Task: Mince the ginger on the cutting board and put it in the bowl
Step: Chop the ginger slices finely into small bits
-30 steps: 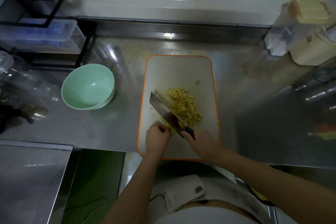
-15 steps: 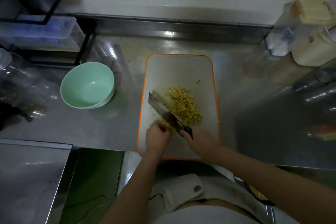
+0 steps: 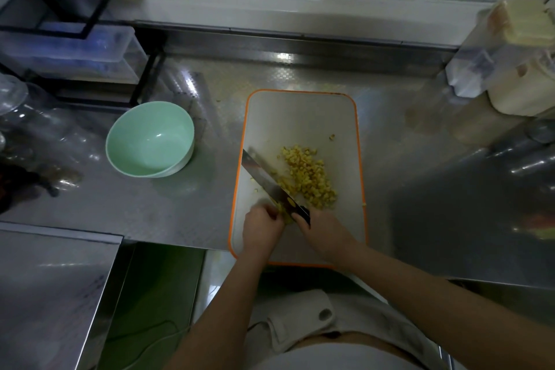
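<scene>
Ginger (image 3: 309, 180): pale yellow, small rough cubes, loose heap on middle-right of cutting board (image 3: 300, 117); few stray bits beyond heap. Board white with orange rim, on steel counter (image 3: 210, 204). Knife (image 3: 264, 177) slants across board's left side, blade touching heap. Right hand (image 3: 326, 233) wrapped round dark knife handle. Left hand (image 3: 261, 227): fingers curled, pinching small uncut ginger piece (image 3: 283, 213) beside blade near handle. Mint-green bowl (image 3: 150, 138) on counter, left of board, apart from it.

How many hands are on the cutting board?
2. The left hand pinches the ginger piece near the cutting board's front edge. The right hand, just beside it, grips the knife by its handle. No other hand shows.
</scene>
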The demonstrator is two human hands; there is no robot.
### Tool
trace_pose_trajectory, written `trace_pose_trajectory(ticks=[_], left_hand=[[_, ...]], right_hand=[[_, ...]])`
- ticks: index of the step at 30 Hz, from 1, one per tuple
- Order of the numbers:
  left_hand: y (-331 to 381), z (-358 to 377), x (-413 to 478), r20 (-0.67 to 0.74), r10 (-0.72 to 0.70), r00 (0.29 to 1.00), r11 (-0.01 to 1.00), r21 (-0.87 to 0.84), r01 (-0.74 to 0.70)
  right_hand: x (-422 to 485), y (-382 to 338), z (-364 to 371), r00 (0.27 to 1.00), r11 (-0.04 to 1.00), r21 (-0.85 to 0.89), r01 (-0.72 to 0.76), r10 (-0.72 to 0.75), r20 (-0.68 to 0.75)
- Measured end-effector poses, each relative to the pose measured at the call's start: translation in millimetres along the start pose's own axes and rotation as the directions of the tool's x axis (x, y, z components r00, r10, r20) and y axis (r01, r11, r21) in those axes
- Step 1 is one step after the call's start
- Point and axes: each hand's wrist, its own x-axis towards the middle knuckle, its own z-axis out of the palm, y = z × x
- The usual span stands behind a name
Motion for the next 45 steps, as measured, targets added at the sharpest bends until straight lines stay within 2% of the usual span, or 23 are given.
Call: trace_pose_trajectory(ticks=[7,9,13,17,21,30,37,45], left_hand=[[0,-2,-2,0.006,0.005,1.0,1.0,0.009,-0.005],[-1,-2,-3,0.011,0.002,1.0,1.0,0.01,-0.002],[-1,-4,-5,0.002,0.01,1.0,1.0,-0.021,-0.01],[-1,-7,-9,0.011,0.021,1.0,0.999,-0.037,-0.02],[-3,-6,-8,0.008,0.023,1.0,0.999,-0.045,-0.023],[-4,-3,-4,0.005,-0.004,1.0,0.999,-0.053,0.004],[-4,-2,-2,0.013,-0.014,1.0,1.0,-0.005,0.014],[-7,0,0,0.009,-0.013,1.0,0.999,0.043,0.012]], right_hand=[[21,-11,-8,0.998,0.999,0.023,0.039,-0.041,0.054],[21,-13,-7,0.998,0.999,0.013,0.049,-0.05,0.036],[12,-16,-17,0.997,0.992,0.102,0.075,-0.071,-0.038],[0,-11,-26,0.996,0.987,0.135,0.082,-0.077,-0.044],[-10,-5,-24,0.994,0.99,0.108,0.089,-0.082,-0.068],[-17,4,-10,0.999,0.999,0.023,0.046,-0.047,0.011],[-16,8,-1,0.999,0.998,-0.049,0.046,-0.047,-0.006],[-10,4,12,1.0,0.998,-0.053,0.023,-0.023,0.001]])
